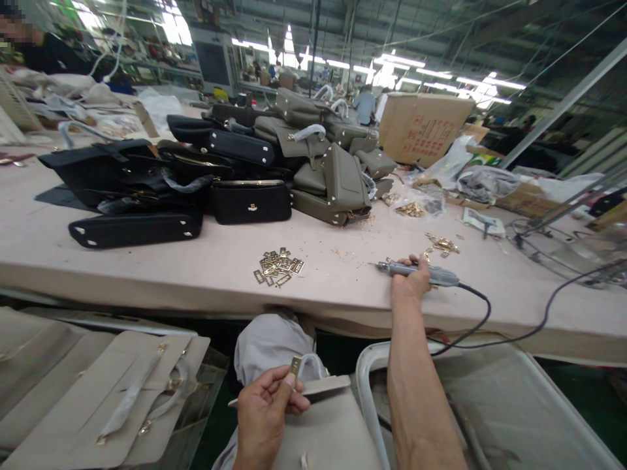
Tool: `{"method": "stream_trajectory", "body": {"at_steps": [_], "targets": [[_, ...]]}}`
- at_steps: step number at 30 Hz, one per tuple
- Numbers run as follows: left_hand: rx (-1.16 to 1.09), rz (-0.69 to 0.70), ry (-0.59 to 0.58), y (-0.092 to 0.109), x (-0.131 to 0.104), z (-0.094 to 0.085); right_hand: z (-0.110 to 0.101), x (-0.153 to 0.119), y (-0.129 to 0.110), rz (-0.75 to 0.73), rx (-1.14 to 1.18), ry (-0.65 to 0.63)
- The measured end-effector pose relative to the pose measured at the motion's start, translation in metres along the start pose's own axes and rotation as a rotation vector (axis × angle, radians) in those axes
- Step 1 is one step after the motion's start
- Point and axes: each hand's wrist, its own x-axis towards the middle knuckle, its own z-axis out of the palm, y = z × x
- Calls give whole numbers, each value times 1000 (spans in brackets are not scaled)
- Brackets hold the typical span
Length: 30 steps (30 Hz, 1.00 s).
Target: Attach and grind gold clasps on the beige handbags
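Note:
My left hand [268, 408] is closed, pinching a small gold metal plate [295, 365] between thumb and fingers. It is just above a beige bag [330, 427] that rests at my lap, with a wrapped handle behind the plate. My right hand [412, 277] is wrapped round a grey electric screwdriver [443, 276] over the table's front part, its tip pointing left. A pile of gold metal plates [279, 264] lies on the table to the left of the tool. More gold fittings [442, 243] lie just beyond my right hand.
Black bags [252, 201] and olive bags [336, 186] are heaped on the table [333, 287]. A cardboard box [424, 127] stands behind. The tool's cable [519, 339] runs right. Beige bag pieces [132, 385] lie at lower left, a white chair [519, 391] at lower right.

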Motion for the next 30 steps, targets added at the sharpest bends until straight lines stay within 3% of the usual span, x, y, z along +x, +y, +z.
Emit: {"method": "stream_trajectory", "body": {"at_steps": [18,25,30], "targets": [[-10,-1,-11,-6,1,-2,4,-7,-2,-1,5,19],[-10,-9,13,0,-1,0,5,-8,-2,18,12,32],[-21,-7,14,-1,0,2,10,-12,-13,59,29,1]]}}
